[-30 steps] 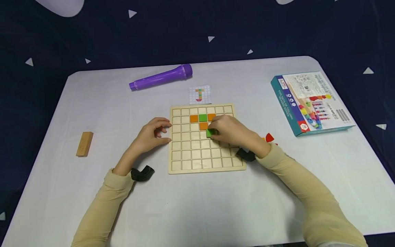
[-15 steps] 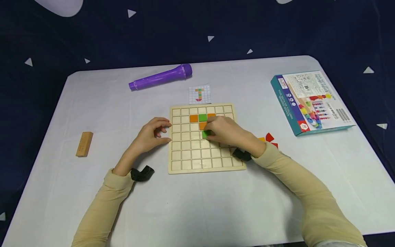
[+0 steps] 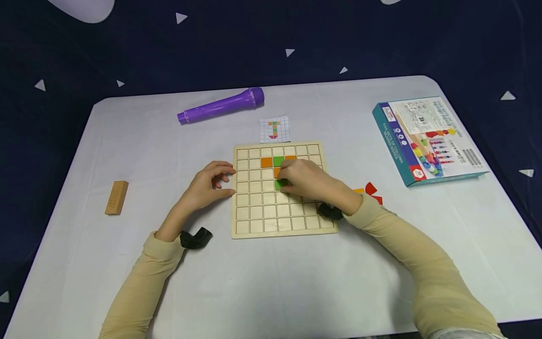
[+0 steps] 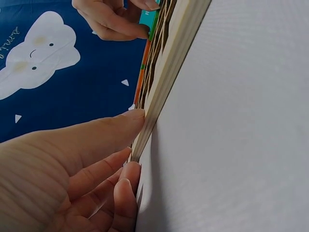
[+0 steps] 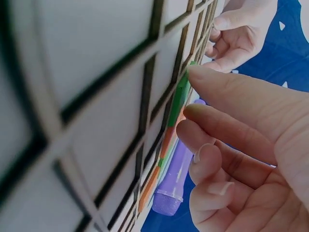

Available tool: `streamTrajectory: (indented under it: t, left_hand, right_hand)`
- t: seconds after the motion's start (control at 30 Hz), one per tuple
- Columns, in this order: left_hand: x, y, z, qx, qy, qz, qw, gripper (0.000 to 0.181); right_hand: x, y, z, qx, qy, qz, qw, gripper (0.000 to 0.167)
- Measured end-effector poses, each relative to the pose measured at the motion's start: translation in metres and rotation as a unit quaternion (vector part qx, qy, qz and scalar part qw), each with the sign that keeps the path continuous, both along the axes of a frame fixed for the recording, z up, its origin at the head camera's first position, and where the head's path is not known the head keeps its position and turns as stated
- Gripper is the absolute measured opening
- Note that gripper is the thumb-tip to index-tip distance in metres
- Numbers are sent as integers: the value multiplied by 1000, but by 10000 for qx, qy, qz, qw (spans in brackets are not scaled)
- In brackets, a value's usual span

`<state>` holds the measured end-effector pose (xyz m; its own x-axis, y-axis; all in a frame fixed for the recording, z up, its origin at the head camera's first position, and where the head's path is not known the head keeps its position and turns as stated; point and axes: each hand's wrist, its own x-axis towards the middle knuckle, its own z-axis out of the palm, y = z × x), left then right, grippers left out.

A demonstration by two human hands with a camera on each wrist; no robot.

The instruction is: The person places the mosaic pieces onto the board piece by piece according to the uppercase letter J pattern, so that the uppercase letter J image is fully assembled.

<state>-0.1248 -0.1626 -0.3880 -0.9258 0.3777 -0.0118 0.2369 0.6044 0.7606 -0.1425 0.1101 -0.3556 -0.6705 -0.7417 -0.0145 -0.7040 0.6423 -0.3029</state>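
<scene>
A wooden grid board [image 3: 255, 213] lies on the table. Its cells hold a green square tile [image 3: 278, 161], with orange tiles [image 3: 266, 162] on either side and another orange tile [image 3: 277, 173] below. My right hand [image 3: 311, 181] pinches a second green tile [image 3: 278, 185] between thumb and index finger, at the cell under that lower orange one; the hand partly covers it. At the board's left edge my left hand [image 3: 207, 186] touches the rim with thumb and fingertips spread, as the left wrist view shows with the thumb [image 4: 130, 121] against the edge.
Behind the board lies a printed pattern card [image 3: 274, 129], with a purple toy microphone [image 3: 222, 107] beyond it. A boxed toy set [image 3: 432, 141] is at the right. Several red and orange pieces [image 3: 370, 189] lie by the right forearm. A wooden block [image 3: 116, 197] sits at the left.
My right hand has moved slightly left with the green tile, bringing it from right of the column to the cell beneath the orange tile. The left hand stays in place.
</scene>
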Motion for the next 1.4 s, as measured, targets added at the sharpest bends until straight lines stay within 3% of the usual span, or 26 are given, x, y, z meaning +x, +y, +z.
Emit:
streamTrajectory:
  t: [0.33,0.57,0.9,1.4]
  left_hand:
    - [-1,0,0,-24,35,-21,10000,47]
    - [-1,-1,-1,-36,35,-17,10000,47]
    - [-1,0,-2,-2,0,-15,10000,47]
    - [-1,-1,-2,-11,26,-55,10000,47]
  right_hand:
    - [3,24,8,-344,281,-81,9990,8]
    - [6,49,11,-558,454,-360,9968,10]
    - [12,84,15,-444,593,-761,9943,13]
    - [27,121,8,-328,734,-929,9924,11]
